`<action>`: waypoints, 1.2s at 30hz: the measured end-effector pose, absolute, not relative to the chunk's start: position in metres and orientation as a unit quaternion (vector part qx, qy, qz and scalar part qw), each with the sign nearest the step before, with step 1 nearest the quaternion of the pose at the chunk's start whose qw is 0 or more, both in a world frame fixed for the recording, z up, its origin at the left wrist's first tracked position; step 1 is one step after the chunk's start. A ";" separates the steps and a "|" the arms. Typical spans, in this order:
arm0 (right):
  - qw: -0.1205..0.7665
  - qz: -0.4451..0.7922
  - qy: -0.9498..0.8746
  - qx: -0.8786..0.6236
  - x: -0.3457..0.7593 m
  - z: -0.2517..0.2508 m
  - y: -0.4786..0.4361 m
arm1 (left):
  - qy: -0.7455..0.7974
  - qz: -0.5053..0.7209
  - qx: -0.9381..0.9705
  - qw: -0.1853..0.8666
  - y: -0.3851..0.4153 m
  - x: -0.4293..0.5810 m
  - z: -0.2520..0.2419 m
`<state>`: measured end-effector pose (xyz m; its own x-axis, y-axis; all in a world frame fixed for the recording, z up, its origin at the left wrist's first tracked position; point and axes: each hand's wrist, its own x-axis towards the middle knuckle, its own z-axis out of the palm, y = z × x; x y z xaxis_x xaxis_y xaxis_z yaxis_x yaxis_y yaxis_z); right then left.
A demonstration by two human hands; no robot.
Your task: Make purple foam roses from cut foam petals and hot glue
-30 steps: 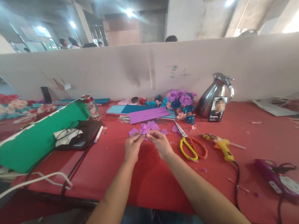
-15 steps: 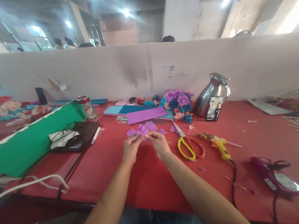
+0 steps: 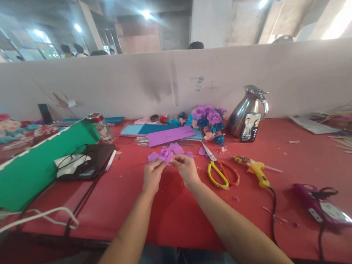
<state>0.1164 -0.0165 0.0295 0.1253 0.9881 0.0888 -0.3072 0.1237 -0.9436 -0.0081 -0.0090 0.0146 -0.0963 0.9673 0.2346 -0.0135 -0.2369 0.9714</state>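
Observation:
A purple paper flower (image 3: 166, 154) is pinched between my two hands above the red table. My left hand (image 3: 152, 174) grips it from the left, fingers closed near its base. On the other side, my right hand (image 3: 185, 169) has its thumb and fingers closed on the flower's right edge. Loose purple petals (image 3: 175, 148) lie just behind the bloom. Farther back, a purple paper strip (image 3: 170, 136) rests on blue sheets. Scissors (image 3: 218, 173) with yellow and red handles lie to the right of my right hand.
A yellow glue gun (image 3: 257, 173) with a cord lies right of the scissors, a purple power strip (image 3: 322, 207) beyond it. A phone (image 3: 251, 128) leans on a steel jug (image 3: 242, 109). Finished flowers (image 3: 207, 117) stand at the back. Left are a glass jar (image 3: 101, 128) and a green panel (image 3: 40, 164).
The purple flower has turned slightly, so its face shows more toward me. Both hands keep hold of it, and the whole view has shifted a little.

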 end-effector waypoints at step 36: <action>0.607 0.482 -0.489 -0.400 0.120 0.019 -0.011 | 0.495 0.577 0.589 0.273 -0.010 -0.010 0.019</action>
